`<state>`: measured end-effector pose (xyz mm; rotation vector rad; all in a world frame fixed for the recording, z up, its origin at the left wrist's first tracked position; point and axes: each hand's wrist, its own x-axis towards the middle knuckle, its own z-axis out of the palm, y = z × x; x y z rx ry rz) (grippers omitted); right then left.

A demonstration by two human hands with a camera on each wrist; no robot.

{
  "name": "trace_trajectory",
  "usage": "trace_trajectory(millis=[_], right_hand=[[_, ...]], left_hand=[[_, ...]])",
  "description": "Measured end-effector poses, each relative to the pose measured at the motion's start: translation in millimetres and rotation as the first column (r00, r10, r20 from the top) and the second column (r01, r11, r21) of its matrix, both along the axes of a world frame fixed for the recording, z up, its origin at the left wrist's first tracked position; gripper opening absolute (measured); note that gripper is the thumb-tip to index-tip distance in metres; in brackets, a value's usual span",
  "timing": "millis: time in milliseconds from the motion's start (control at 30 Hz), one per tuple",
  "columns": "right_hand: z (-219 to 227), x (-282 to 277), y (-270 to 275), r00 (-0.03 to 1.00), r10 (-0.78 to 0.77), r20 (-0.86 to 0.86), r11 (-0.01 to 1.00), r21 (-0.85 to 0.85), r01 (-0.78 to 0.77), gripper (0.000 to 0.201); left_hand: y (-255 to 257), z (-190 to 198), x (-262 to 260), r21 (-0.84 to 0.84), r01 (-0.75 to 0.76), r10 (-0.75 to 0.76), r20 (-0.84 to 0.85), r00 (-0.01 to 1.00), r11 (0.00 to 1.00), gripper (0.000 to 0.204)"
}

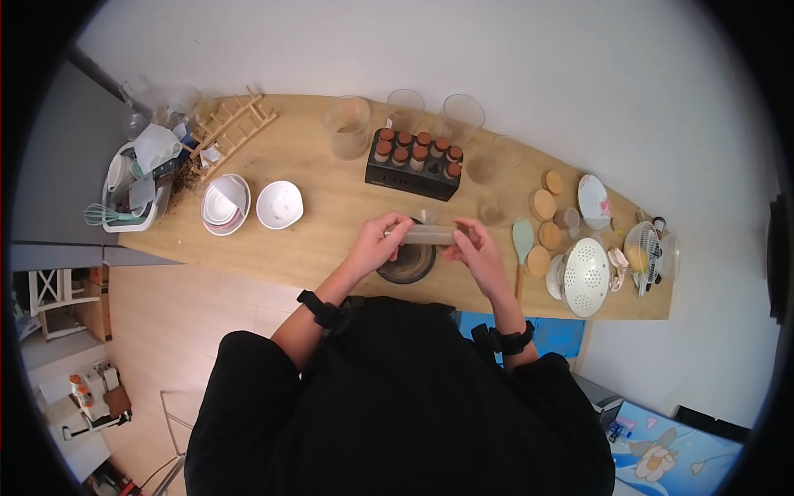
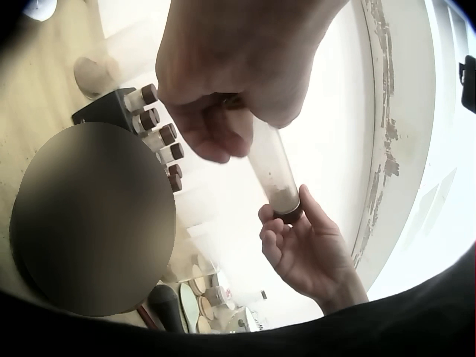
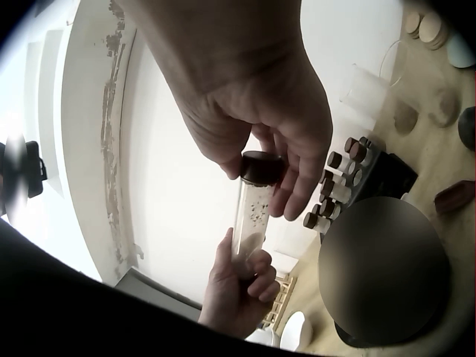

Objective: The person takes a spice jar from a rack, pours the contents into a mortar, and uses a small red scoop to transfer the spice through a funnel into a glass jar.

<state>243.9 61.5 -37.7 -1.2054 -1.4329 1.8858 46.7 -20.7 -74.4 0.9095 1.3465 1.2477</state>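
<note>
Both hands hold a clear, narrow tube with a brown cap [image 3: 262,168], a spice tube by its look, above the table. My left hand [image 1: 382,243] wraps its fingers round the tube's uncapped end. At the other end, my right hand [image 1: 481,253] pinches the cap between thumb and fingers. Inside the tube [image 2: 272,165] lies some pale powder, gathered near the cap in the left wrist view, with small specks on the wall. Below the hands stands a dark round bowl [image 1: 407,271], partly covered by the tube and fingers in the head view.
A black rack [image 1: 405,178] with several similar capped tubes stands behind the hands. Clear containers [image 1: 346,136] surround it. White bowls [image 1: 279,205] and a wooden rack [image 1: 236,132] are on the left. Wooden lids [image 1: 542,204], a green spatula [image 1: 523,240] and a white colander [image 1: 585,278] lie right.
</note>
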Motion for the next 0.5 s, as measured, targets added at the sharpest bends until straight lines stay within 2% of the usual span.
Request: trace_trajectory(millis=[67,100,133,167,200,233,267,400,467,500], right_hand=[[-8.5,-1.5,23.1,0.996,-0.053,0.073,0.984,0.175,0.039,0.025],[-8.3,-4.2,37.1,0.996,-0.048,0.071,0.984,0.175,0.035,0.025],[-6.4,-8.6,52.2,0.978,-0.060,0.197,0.903,0.428,-0.031,0.029],[-3.7,-14.5,64.7,0.944,-0.108,0.312,0.759,0.639,-0.125,0.033],[-1.0,-20.9,73.2,0.944,-0.107,0.313,0.758,0.640,-0.126,0.033],[3.1,-28.1,80.2,0.945,-0.117,0.306,0.641,0.750,-0.164,0.033],[4.9,-34.3,86.7,0.946,-0.123,0.299,0.506,0.839,-0.199,0.034],[-9.6,-55.4,112.0,0.942,-0.115,0.316,0.442,0.865,-0.236,0.033],[-26.2,-60.7,125.0,0.936,-0.091,0.339,0.425,0.864,-0.272,0.035],[-34.1,-62.6,130.3,0.936,-0.078,0.343,0.423,0.862,-0.280,0.035]], left_hand=[[0.8,-4.2,0.1,0.040,0.016,-0.013,-0.057,0.998,0.999,0.026],[1.0,-10.8,-0.5,0.066,-0.060,0.069,-0.151,0.986,0.996,0.030],[0.9,-14.1,-2.8,0.100,-0.130,0.151,-0.242,0.958,0.986,0.035],[0.1,-11.9,-8.7,0.102,-0.131,0.153,-0.243,0.958,0.986,0.035],[-2.5,-9.7,-17.6,0.048,-0.193,0.198,-0.118,0.973,0.980,0.037],[-5.9,-7.1,-27.8,-0.013,-0.248,0.248,0.008,0.969,0.969,0.039],[-10.0,-5.0,-40.5,-0.023,-0.251,0.251,0.011,0.968,0.968,0.037],[-33.4,-6.0,-84.8,-0.006,-0.341,0.341,-0.017,0.940,0.940,0.033],[-45.0,2.9,-98.8,-0.026,-0.489,0.489,0.047,0.871,0.872,0.031],[-49.2,5.5,-104.0,-0.030,-0.500,0.500,0.049,0.864,0.866,0.031]])
